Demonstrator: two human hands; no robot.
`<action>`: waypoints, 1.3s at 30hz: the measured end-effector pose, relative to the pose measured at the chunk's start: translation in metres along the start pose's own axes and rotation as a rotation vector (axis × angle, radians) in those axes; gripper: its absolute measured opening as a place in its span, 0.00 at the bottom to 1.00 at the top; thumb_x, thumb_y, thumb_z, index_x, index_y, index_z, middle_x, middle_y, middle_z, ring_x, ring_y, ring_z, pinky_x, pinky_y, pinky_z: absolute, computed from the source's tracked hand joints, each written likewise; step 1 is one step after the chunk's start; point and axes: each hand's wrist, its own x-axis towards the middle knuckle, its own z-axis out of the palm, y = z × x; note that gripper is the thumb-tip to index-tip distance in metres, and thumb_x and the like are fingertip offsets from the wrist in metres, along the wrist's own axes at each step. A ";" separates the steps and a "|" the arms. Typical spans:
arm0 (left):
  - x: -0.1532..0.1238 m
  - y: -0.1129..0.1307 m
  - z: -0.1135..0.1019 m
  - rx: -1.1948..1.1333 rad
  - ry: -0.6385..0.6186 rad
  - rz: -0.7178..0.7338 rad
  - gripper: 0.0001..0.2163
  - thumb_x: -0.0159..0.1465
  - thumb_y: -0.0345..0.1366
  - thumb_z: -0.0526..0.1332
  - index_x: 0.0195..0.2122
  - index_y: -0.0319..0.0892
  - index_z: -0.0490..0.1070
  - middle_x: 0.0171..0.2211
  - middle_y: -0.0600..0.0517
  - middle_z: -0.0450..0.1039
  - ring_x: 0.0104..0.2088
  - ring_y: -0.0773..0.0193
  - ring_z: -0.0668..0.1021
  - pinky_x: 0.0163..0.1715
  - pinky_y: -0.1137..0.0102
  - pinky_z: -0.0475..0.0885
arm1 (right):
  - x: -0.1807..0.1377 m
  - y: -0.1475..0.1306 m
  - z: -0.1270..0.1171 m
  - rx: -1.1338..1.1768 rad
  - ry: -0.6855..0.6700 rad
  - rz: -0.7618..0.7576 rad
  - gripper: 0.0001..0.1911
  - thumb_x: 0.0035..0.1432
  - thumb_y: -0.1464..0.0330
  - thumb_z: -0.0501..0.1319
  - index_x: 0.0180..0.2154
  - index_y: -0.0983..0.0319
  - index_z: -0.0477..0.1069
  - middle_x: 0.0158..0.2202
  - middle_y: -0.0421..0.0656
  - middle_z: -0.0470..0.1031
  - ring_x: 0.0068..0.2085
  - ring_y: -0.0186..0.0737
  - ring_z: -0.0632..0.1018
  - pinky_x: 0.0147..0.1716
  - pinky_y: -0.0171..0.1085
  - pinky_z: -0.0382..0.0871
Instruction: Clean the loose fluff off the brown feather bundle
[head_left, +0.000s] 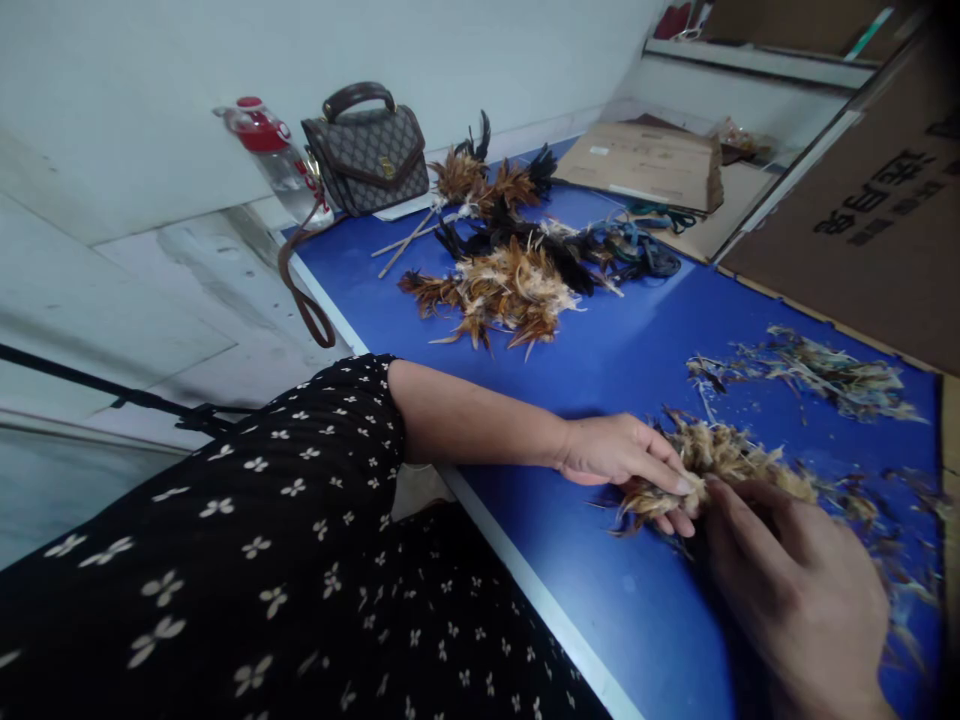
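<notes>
Both hands are working a small tan feather bundle [705,470] lying on the blue tabletop [600,360]: the left hand [626,455] is pinching its end with fingers together, the right hand [795,580] touching it, fingers loosely curled. Finished-looking feather clusters [510,285] are lying farther back; loose scraps [817,375] are waiting nearby.

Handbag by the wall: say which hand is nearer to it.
Left. The left hand lies closer to the handbag; the right hand sits farther off, near the table's front edge.
</notes>
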 end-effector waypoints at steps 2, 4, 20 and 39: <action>0.000 0.001 0.001 0.005 0.020 0.009 0.18 0.52 0.41 0.80 0.37 0.34 0.82 0.32 0.41 0.83 0.33 0.58 0.84 0.42 0.60 0.83 | 0.002 -0.002 -0.001 0.022 0.009 -0.013 0.16 0.69 0.64 0.65 0.55 0.55 0.80 0.49 0.46 0.83 0.39 0.42 0.78 0.37 0.41 0.64; -0.001 0.003 0.004 0.018 0.052 0.036 0.16 0.54 0.40 0.79 0.37 0.34 0.82 0.31 0.42 0.83 0.33 0.59 0.84 0.43 0.60 0.82 | 0.000 -0.001 0.000 0.026 0.048 0.007 0.16 0.67 0.65 0.67 0.55 0.56 0.80 0.48 0.47 0.83 0.39 0.42 0.79 0.38 0.41 0.66; -0.015 0.015 0.028 0.531 0.168 0.345 0.02 0.57 0.29 0.75 0.30 0.40 0.84 0.40 0.43 0.81 0.46 0.60 0.81 0.59 0.68 0.75 | 0.014 -0.030 -0.020 0.805 0.131 0.475 0.05 0.58 0.65 0.73 0.38 0.56 0.82 0.41 0.45 0.82 0.39 0.48 0.82 0.42 0.48 0.78; -0.008 -0.004 0.026 0.160 0.202 0.154 0.06 0.67 0.34 0.70 0.36 0.38 0.75 0.27 0.49 0.81 0.27 0.68 0.83 0.36 0.71 0.80 | 0.015 -0.032 -0.011 0.767 0.057 0.453 0.05 0.61 0.65 0.71 0.40 0.56 0.80 0.40 0.43 0.81 0.38 0.44 0.82 0.41 0.44 0.77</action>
